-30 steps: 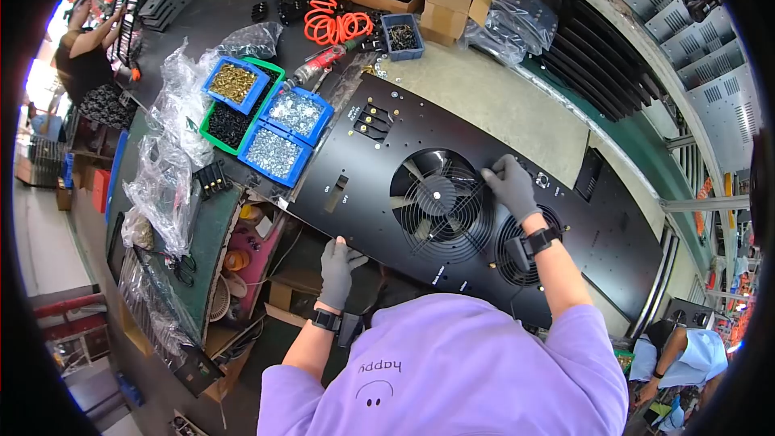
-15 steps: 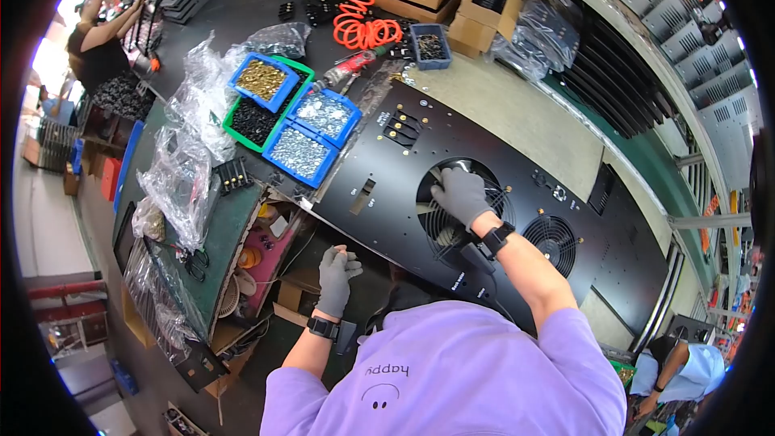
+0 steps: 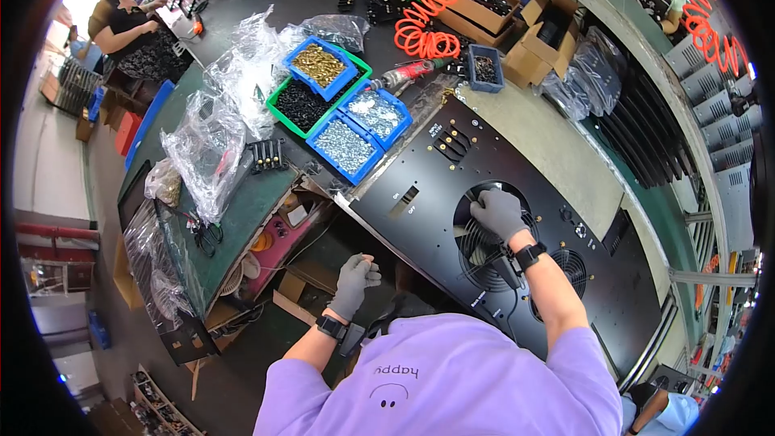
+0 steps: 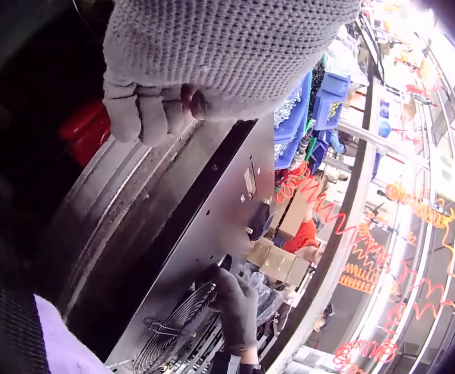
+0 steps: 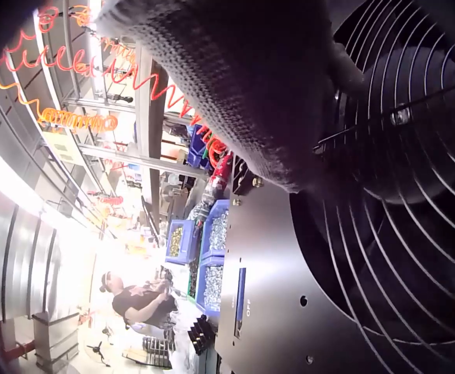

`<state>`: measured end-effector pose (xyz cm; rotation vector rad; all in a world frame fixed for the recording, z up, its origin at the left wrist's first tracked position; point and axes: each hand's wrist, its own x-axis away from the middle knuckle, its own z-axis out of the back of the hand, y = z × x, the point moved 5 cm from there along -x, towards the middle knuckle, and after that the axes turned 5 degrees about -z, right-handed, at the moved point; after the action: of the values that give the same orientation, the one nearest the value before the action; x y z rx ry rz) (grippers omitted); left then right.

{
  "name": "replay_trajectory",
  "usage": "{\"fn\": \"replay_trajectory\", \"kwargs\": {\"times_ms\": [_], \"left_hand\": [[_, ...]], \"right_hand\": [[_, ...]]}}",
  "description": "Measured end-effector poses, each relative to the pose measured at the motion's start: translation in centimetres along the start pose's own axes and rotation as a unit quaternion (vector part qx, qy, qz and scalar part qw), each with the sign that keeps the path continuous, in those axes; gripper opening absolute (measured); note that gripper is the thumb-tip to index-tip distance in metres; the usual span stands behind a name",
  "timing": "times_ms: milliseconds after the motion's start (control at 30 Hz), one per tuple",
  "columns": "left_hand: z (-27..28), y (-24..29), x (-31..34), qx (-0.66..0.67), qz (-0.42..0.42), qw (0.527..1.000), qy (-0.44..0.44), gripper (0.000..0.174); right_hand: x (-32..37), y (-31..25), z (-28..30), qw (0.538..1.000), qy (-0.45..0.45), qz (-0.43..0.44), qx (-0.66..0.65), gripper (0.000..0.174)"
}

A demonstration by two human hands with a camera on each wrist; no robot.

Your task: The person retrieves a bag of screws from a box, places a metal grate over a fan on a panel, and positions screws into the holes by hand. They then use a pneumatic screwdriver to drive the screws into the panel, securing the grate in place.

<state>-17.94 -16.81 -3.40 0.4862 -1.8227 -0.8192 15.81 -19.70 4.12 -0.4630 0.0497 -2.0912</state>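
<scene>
A large black metal panel [image 3: 424, 230] with cut-outs and printed white lettering lies flat on the bench. My gloved right hand [image 3: 500, 214] is at the far part of its large round opening, fingers curled at the wire fan guard [image 5: 414, 265]. In the right wrist view the thumb is over the guard's wires, while the fingertips are hidden. Fan blades show dark behind the wires. My gloved left hand [image 3: 355, 287] hangs loosely curled in front of the panel's near edge, holding nothing. Farther right on the panel is a smaller round fan guard [image 3: 571, 274].
Blue bins of silver screws [image 3: 345, 145] and brass pieces [image 3: 323, 64] stand left of the panel, with a green bin [image 3: 282, 105] of black parts. A red-handled power tool [image 3: 408, 73] lies behind them. Plastic wrap [image 3: 206, 145] covers the left bench. Other people [image 3: 129, 24] stand farther off.
My right hand has gone from the right side of the large fan guard to the opening's far part. My left hand has come off the panel's near edge. The head view has shifted.
</scene>
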Motion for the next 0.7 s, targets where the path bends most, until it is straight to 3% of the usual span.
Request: {"fn": "replay_trajectory", "kwargs": {"times_ms": [267,367,500,700], "left_hand": [[1.0,-1.0,0.3,0.007,0.023,1.000,0.000,0.018],[1.0,-1.2,0.6,0.011,0.029,0.999,-0.010,0.018],[1.2,-1.7,0.6,0.016,0.049,0.999,-0.002,0.019],[1.7,-0.3,1.1,-0.001,0.055,0.998,0.002,0.018]], "right_hand": [[-2.0,1.4,2.2,0.996,0.068,0.065,0.003,0.029],[-3.9,2.7,3.1,0.999,0.035,-0.008,0.004,0.030],[-4.8,3.5,2.8,0.999,0.030,-0.040,-0.017,0.028],[-3.5,3.0,4.3,0.984,0.083,-0.102,-0.119,0.027]]}}
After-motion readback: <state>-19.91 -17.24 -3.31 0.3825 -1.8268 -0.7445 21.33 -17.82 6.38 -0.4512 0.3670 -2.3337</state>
